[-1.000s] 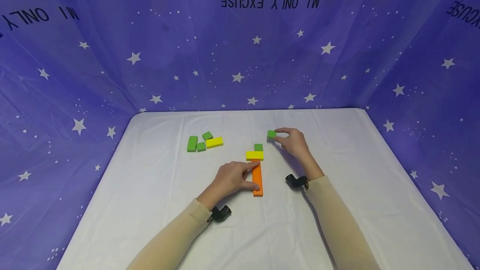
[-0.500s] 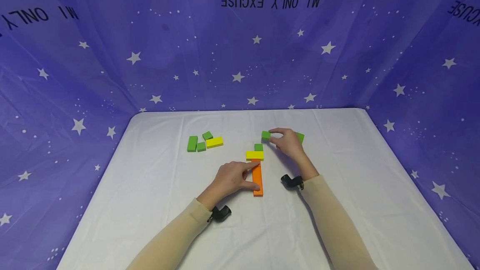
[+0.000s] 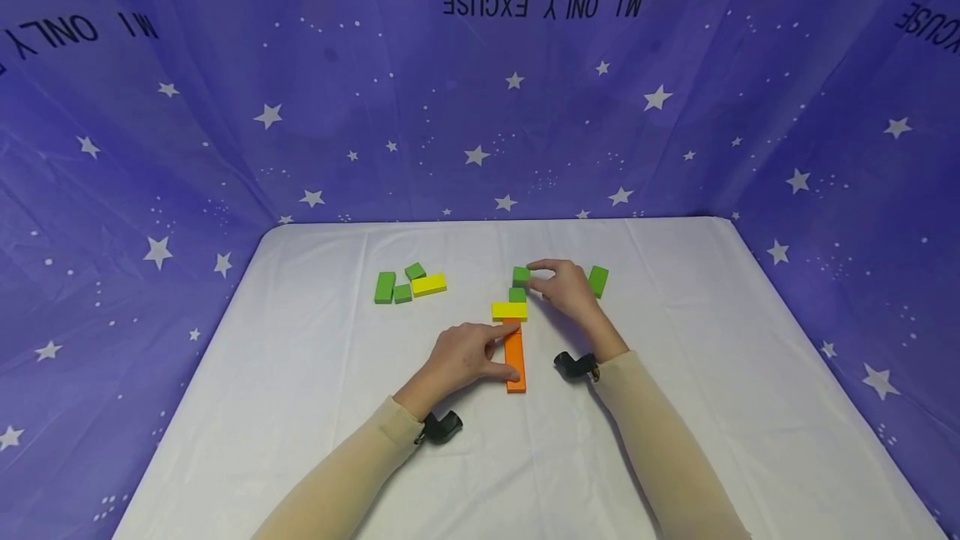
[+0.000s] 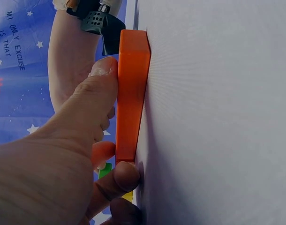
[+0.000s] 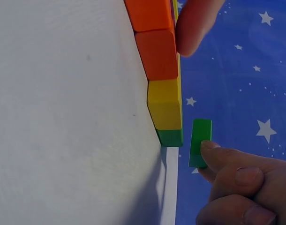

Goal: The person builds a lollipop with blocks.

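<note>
In the head view, my left hand (image 3: 467,354) rests its thumb and forefinger on the orange blocks: a long orange block (image 4: 132,89) and a short orange block (image 5: 157,55) end to end. A yellow block (image 3: 509,312) lies crosswise at their far end, with a small green cube (image 3: 517,295) behind it. My right hand (image 3: 572,290) pinches another green block (image 5: 200,140) between thumb and forefinger. It hangs raised off the cloth, just beyond the small green cube, with a gap between them in the right wrist view.
On the left lie a green block (image 3: 385,287), two small green cubes, one of them this green cube (image 3: 402,294), and a yellow block (image 3: 429,285). A green block (image 3: 597,281) lies just right of my right hand. White cloth (image 3: 315,373) covers the table; starry blue curtains (image 3: 480,107) surround it.
My right hand has carried the pinched green block leftward to behind the row, uncovering a green block on the right. My left hand has stayed in place on the orange blocks.
</note>
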Motion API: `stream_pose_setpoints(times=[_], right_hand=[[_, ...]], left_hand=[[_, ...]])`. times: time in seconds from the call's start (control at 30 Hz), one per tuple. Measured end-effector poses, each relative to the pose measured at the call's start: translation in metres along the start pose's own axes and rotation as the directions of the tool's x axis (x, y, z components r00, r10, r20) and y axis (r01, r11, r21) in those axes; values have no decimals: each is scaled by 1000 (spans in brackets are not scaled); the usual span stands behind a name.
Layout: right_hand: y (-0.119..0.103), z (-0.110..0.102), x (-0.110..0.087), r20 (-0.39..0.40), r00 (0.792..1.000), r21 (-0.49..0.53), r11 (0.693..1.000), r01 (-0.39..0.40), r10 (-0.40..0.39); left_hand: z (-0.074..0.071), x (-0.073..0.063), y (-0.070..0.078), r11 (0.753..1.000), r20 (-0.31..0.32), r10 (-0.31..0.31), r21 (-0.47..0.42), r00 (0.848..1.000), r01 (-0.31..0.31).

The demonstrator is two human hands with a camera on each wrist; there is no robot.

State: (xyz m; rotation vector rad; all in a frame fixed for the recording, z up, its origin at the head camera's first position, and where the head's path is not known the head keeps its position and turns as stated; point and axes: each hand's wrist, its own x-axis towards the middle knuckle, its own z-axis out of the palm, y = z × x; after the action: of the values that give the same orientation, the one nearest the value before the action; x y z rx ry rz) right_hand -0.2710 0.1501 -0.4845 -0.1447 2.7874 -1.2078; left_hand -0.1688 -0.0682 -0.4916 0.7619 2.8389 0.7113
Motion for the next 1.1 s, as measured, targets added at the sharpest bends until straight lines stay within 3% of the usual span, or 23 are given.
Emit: stream_pose_setpoints(times=[1.1], right_hand=[[-1, 12, 0, 15, 1000, 19, 1000, 3, -3]], left_hand=[[-1, 0, -2, 1000, 14, 3, -3, 1000, -3]])
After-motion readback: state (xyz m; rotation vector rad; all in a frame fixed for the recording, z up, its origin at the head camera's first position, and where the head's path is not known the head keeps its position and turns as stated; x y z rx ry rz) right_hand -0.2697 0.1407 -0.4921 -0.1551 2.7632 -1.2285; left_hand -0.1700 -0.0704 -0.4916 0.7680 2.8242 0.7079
